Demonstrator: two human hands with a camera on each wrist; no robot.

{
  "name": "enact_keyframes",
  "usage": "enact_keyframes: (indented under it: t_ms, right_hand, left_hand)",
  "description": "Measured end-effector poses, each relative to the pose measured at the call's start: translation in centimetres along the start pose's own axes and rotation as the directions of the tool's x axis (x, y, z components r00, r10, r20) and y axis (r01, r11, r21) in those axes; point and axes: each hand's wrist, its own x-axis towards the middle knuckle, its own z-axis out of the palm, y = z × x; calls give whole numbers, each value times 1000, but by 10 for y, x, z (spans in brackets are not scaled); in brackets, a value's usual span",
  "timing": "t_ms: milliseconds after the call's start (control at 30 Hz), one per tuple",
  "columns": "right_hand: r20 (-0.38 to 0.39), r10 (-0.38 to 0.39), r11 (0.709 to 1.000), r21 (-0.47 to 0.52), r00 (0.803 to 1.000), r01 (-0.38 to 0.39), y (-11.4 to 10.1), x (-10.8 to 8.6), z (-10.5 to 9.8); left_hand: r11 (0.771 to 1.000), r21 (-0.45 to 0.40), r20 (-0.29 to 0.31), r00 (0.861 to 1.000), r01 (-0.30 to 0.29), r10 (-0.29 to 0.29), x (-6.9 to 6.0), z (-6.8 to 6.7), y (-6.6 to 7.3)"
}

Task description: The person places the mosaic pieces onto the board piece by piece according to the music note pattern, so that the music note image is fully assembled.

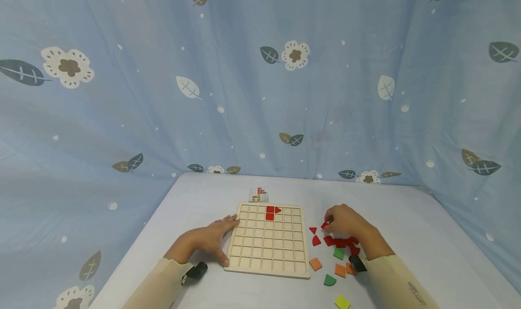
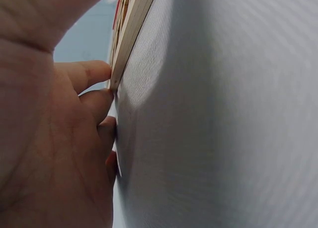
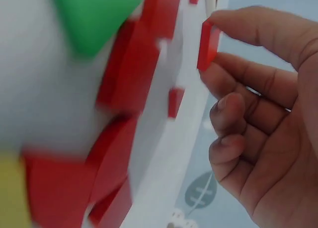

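Note:
A wooden grid board [image 1: 266,241] lies on the table with two red squares [image 1: 270,213] and a red triangle [image 1: 278,210] in its upper cells. My left hand [image 1: 211,239] rests along the board's left side, thumb and fingers spread against the edge; in the left wrist view the fingers [image 2: 94,71] touch the board's rim [image 2: 130,37]. Right of the board, my right hand [image 1: 346,221] pinches a red piece [image 3: 207,43] between thumb and forefinger, the other fingers curled. Below that hand lie several red pieces [image 1: 339,243].
A small pattern card [image 1: 258,194] lies behind the board. Orange pieces [image 1: 315,264], green pieces [image 1: 330,280] and a yellow piece [image 1: 343,301] are spread on the table [image 1: 211,291] at the board's right. A blue patterned curtain [image 1: 244,119] hangs behind.

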Motion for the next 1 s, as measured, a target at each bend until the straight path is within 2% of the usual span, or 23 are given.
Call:
enact_keyframes:
  t_ms: [200,367,700,1000]
  right_hand:
    - [-17,-94,995,41,995,95,-18,14,3]
    - [-32,-161,984,74,986,163,-32,26,10]
    - [-7,-240,969,56,971,240,-62,45,24]
    - [25,-263,965,20,965,262,-87,58,30]
  left_hand:
    - [1000,-9,0,1000,-20,20,0,-3,1]
    - [1000,-21,5,1000,0,0,-1,-2,3]
    - [1000,-19,2,1000,-1,1,-3,-1,4]
    - [1000,-10,3,1000,-7,7,-1,-1,3]
